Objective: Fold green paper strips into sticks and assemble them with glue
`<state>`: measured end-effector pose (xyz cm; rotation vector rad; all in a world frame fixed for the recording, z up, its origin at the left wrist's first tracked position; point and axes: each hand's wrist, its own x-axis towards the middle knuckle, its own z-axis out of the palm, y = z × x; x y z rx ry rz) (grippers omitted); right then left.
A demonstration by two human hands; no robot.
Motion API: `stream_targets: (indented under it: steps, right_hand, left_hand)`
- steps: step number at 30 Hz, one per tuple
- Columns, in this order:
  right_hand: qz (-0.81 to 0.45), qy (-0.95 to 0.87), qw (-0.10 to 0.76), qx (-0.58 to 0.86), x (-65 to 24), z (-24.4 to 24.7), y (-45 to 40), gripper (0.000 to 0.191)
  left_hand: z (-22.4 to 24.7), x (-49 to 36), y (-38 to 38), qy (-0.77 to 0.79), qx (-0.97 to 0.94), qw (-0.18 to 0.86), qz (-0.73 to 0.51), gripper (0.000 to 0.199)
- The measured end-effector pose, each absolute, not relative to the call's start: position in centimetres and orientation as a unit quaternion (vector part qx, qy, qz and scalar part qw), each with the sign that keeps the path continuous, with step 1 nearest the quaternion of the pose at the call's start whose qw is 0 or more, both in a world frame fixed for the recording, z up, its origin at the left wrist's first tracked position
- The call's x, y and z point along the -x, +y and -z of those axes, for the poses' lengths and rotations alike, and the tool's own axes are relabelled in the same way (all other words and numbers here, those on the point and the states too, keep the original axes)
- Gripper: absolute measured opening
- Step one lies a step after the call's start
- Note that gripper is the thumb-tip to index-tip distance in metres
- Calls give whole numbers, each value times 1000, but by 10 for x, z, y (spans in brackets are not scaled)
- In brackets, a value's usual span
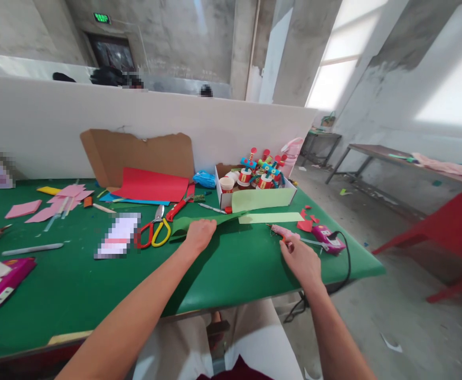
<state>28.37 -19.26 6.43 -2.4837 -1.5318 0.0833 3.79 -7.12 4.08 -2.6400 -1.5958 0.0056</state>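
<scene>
Forearms (135, 309) extend forward. Left hand (201, 235), curled closed, holds green sheet (181, 226) beneath, presumably against curling; right hand (302, 259), half-curled, meets glue gun (285, 231) ahead, grip unclear.

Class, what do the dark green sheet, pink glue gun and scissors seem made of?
Dark green sheet: matt, thin, curling; probably paper or card.
Pink glue gun: pale, moulded-looking body; likely hard plastic.
Scissors: shiny grey blades suggest metal; smooth red and yellow handles, probably plastic.

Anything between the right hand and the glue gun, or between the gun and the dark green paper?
Nothing visible blocks either: the right hand is at the glue gun, and the light green strip near the dark green paper lies flat.
</scene>
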Motion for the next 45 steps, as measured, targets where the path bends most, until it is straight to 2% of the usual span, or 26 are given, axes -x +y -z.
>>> stream_targets:
  steps: [7,11,14,18,23,25,27,31,45]
  right_hand:
    - [-74,-564,115,815,-277,-51,-196,21]
    - [-74,-574,112,808,-276,-44,-197,22]
    - [-77,-578,114,805,-275,-43,-197,22]
    - [-77,-590,128,793,-269,-41,-196,22]
    - [-70,-637,141,755,-254,-34,-196,20]
    - [-65,-654,145,739,-252,-29,-197,20]
    - [-60,-667,152,727,-252,-24,-197,20]
    - [-59,-682,165,710,-252,-18,-196,22]
    - [-87,-724,208,652,-229,-9,-192,24]
  left_hand:
    - [-97,-42,-84,-541,831,88,93,29]
    - [-135,-33,-92,-518,821,171,169,27]
    - [-144,-27,-94,-496,814,238,187,27]
    - [-108,-27,-90,-472,844,225,121,24]
    - [-42,-28,-91,-485,869,99,-5,16]
    - [-31,-22,-96,-501,863,66,0,25]
    - [-28,-14,-102,-514,856,53,20,30]
    - [-28,6,-110,-542,838,48,49,24]
    - [-19,21,-98,-544,836,54,39,30]
